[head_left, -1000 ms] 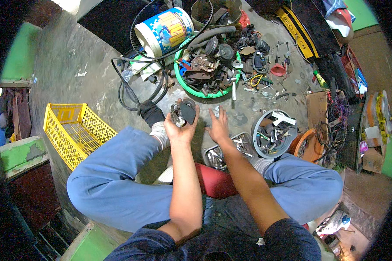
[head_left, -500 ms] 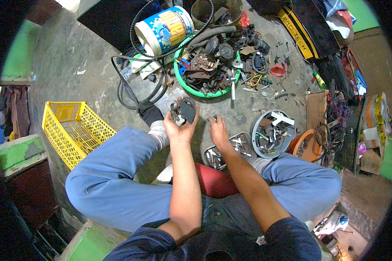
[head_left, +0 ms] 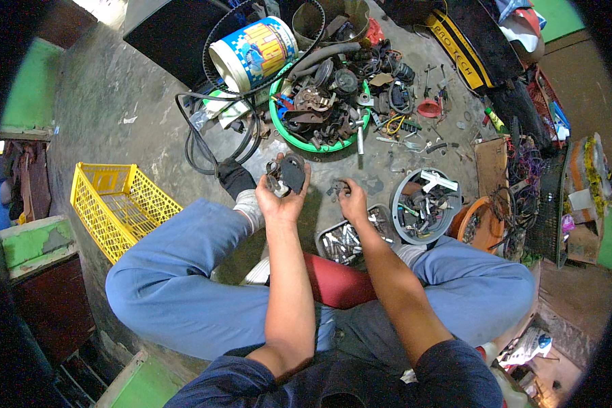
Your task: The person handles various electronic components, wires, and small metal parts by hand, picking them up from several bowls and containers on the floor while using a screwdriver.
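My left hand is palm up, fingers curled round several small machine parts. Among them are a dark flat piece and a metal ring-like piece. To its right, my right hand pinches a small dark part, too small to name, above the floor. Just beneath the right wrist is a shallow tray of small metal pieces. Beyond both hands, a green-rimmed basin is heaped with dark used parts.
A grey round tub of mixed parts stands at the right, beside an orange bowl. On the left sits a yellow plastic crate. A white-and-blue bucket lies tipped behind looped black hoses. Loose tools and a red funnel lie at far right.
My right hand has shifted slightly right and turned, bringing the small dark part into clearer view. My left hand stays nearly still with its parts. The view has tilted a little.
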Tool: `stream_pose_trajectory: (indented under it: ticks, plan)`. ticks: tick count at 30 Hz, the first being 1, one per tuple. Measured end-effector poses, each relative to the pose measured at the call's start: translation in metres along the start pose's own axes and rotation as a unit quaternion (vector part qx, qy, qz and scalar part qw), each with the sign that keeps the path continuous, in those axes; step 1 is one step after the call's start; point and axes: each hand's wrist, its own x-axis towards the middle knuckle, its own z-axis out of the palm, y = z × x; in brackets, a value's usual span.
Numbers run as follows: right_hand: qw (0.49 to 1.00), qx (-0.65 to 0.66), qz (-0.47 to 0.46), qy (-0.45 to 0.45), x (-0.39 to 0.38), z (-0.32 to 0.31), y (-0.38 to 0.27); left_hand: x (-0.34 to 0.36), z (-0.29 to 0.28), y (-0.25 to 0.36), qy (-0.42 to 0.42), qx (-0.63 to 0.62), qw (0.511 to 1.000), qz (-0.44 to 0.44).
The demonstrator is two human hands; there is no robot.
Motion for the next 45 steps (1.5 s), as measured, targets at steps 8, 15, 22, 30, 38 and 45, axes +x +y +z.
stream_pose_trajectory:
  ticks: [8,15,22,30,38,45]
  plan:
    - [0.993,-0.039,0.031,-0.106,0.0,-0.009,-0.009,-0.001,0.0,0.0,0.013,0.013,1.0,0.018]
    - [0.977,-0.125,-0.025,-0.17,-0.004,-0.003,-0.01,-0.001,0.001,-0.002,0.018,0.024,0.999,0.024]
    - [0.973,-0.16,-0.057,-0.158,-0.012,0.0,-0.017,0.0,0.0,-0.002,0.025,0.02,0.999,0.021]
    - [0.972,-0.185,-0.046,-0.141,-0.015,0.003,-0.012,0.001,0.0,-0.002,0.03,0.019,0.999,0.023]
    - [0.968,-0.204,-0.045,-0.142,-0.01,0.007,-0.006,0.001,0.0,-0.004,0.022,0.015,1.0,0.014]
    - [0.962,-0.222,-0.051,-0.154,-0.013,0.005,-0.012,0.002,0.0,-0.004,0.028,0.032,0.999,0.022]
